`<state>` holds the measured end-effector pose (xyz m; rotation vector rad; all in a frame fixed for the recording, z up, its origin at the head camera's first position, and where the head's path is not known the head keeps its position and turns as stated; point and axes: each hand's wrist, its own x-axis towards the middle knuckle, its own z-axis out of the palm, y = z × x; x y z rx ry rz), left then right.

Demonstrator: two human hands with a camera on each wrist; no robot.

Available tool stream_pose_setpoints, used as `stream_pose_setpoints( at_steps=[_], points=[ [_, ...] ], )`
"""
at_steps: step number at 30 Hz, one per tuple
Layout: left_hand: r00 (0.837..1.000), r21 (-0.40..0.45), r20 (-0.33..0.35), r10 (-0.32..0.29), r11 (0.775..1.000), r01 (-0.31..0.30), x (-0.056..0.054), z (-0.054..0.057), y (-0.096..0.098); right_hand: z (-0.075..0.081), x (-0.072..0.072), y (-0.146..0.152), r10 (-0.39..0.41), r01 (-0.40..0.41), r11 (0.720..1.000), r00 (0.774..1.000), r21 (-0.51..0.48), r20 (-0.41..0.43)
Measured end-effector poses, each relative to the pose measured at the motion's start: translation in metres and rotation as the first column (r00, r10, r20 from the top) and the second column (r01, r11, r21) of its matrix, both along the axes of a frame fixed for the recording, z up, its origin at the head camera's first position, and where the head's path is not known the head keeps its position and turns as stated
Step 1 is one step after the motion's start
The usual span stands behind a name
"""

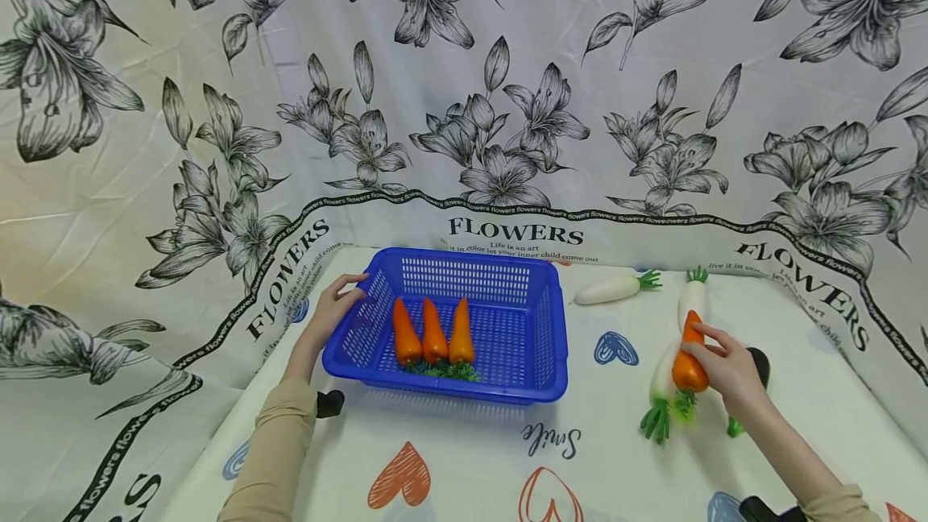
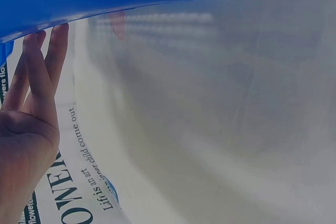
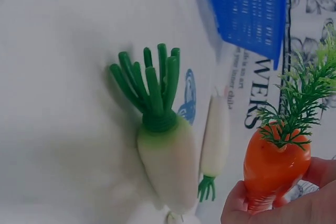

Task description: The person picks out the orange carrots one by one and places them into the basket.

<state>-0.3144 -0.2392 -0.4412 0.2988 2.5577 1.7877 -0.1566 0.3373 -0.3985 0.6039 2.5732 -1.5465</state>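
Observation:
My right hand (image 1: 735, 369) pinches an orange carrot (image 1: 689, 365) between thumb and fingers, its narrow tip up and its green leaves down. In the head view the carrot overlaps white radishes (image 1: 662, 381) with green stalks. At the upper left corner of a blue plastic basket (image 1: 554, 345), my left hand (image 1: 335, 308) holds the rim, its fingertips at the edge. Inside lie three carrots (image 1: 433, 333), side by side, leaves toward the near wall. The left wrist view shows fingers (image 2: 50, 61) reaching up to the rim; part of the grip is hidden.
Another white radish (image 1: 609, 289) lies right of the basket, near the back of the table. A dark eggplant (image 1: 760, 362) is partly hidden behind my right hand. A flower-printed cloth (image 1: 507, 143) hangs behind the table, which has a cover with hearts (image 1: 400, 477).

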Motion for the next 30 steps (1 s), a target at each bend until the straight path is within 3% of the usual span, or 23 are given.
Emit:
stream_pose_setpoints(
  at_steps=[10, 19, 30],
  points=[
    [1.0, 0.017, 0.013, -0.003, 1.0, 0.002, 0.0, 0.0, 0.0, 0.012, -0.002, -0.006, -0.003, 0.004, 0.995, 1.0, -0.101, 0.013],
    [1.0, 0.012, 0.019, 0.0, 1.0, 0.0, -0.001, 0.0, -0.001, 0.014, -0.005, -0.019, 0.015, -0.018, 0.987, 1.0, -0.16, -0.017],
    [0.997, 0.044, 0.075, 0.006, 0.999, -0.009, 0.012, 0.022, 0.007, 0.016, -0.013, -0.043, 0.01, -0.018, 0.974, 0.999, -0.226, -0.036]
  ],
)
